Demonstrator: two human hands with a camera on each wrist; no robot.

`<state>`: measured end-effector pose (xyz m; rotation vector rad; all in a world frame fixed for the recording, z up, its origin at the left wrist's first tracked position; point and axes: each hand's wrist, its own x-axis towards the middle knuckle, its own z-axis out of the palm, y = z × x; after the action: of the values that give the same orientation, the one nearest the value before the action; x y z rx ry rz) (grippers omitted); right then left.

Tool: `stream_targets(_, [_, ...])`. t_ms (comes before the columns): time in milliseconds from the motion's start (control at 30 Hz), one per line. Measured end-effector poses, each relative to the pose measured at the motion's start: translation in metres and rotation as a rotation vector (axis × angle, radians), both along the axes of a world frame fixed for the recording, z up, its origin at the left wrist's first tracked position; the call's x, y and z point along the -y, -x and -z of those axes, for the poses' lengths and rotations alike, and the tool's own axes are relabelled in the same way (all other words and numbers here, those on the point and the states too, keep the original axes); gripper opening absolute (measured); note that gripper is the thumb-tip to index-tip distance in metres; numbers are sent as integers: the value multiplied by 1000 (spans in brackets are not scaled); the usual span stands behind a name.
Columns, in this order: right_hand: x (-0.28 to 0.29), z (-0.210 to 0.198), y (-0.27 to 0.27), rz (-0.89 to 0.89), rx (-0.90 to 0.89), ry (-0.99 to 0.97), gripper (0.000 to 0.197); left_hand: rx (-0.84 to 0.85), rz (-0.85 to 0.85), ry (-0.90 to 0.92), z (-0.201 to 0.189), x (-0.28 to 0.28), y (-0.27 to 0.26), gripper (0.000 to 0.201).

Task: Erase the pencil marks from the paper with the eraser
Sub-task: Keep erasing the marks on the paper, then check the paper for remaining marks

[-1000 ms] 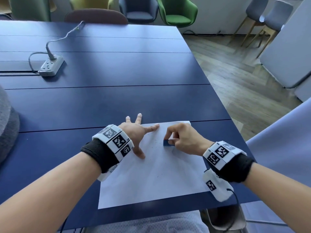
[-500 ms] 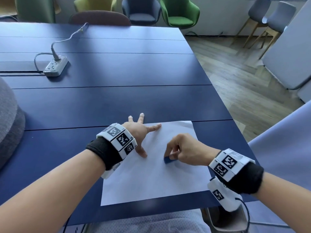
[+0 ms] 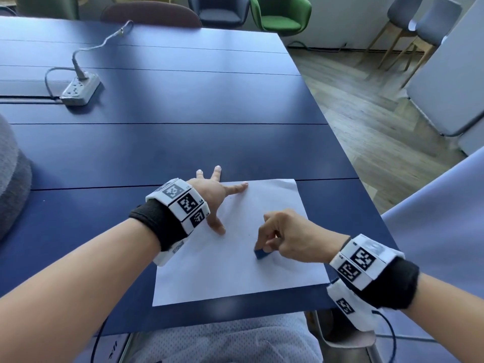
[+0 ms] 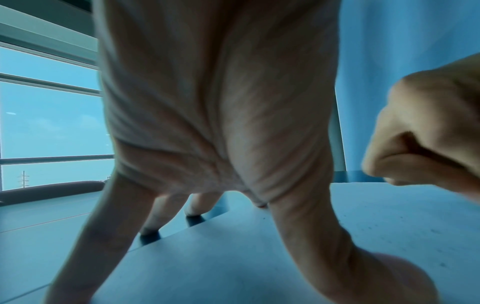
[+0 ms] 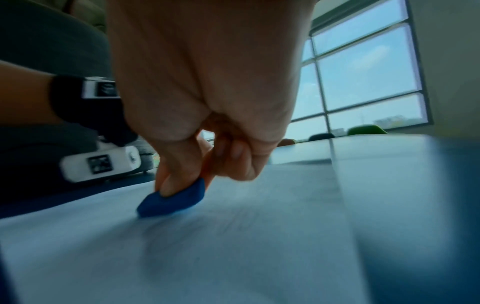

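Note:
A white sheet of paper (image 3: 235, 265) lies near the front edge of the dark blue table (image 3: 170, 142). My left hand (image 3: 217, 197) is spread flat, with the thumb and forefinger on the paper's upper left part and the other fingers on the table. My right hand (image 3: 288, 239) pinches a small blue eraser (image 3: 262, 254) and presses its edge onto the paper's right half. In the right wrist view the eraser (image 5: 172, 200) sits between thumb and fingers on the paper (image 5: 182, 257). Faint grey marks and specks show on the sheet around it.
A grey power strip (image 3: 80, 89) with its cable lies at the far left of the table. A grey fabric object (image 3: 11, 179) sits at the left edge. Chairs (image 3: 280, 14) stand behind the table. The table's right edge drops to a wooden floor (image 3: 366, 113).
My right hand has slid the eraser down the paper, toward me and slightly right. My left hand has stayed spread on the sheet's upper left part.

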<state>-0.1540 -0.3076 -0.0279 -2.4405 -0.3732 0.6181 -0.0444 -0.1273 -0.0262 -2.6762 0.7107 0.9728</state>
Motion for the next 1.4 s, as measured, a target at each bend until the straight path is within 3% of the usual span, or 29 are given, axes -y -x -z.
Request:
stream_targets(100, [0,-9,4,-107,-54,50,32,-1,-2,1,0,-1,0,125])
stream_targets(233, [-4,-4,3,-26,57,-15,37,-3,-4,1,1,0,-1,125])
stream_targets(400, [3,-6,9,-103,-21,38,34,-8,-19,15,1,-1,0,124])
stream_targets(533, [0,0,4,17,71,17,34,-5,-16,24,3,-1,-1,125])
stream_targets(700, [7,-7,12,-70,-76,79,30,5,-11,25,3,-2,-1,125])
stream_targets(933, [-1,-5,-22,120,77,7,25,30,9,1,3,0,-1,126])
stream_targets(1200, [17,-4,23,-41,8,79,34,23,5,19,3,-1,-1,125])
stream_targets(1267, [18,-2,22,8,44,47,30,32,15,26,2,-1,1,124])
stream_targets(1400, [24,8,33,364,237,-125,14,55,39,68,-2,-3,9,117])
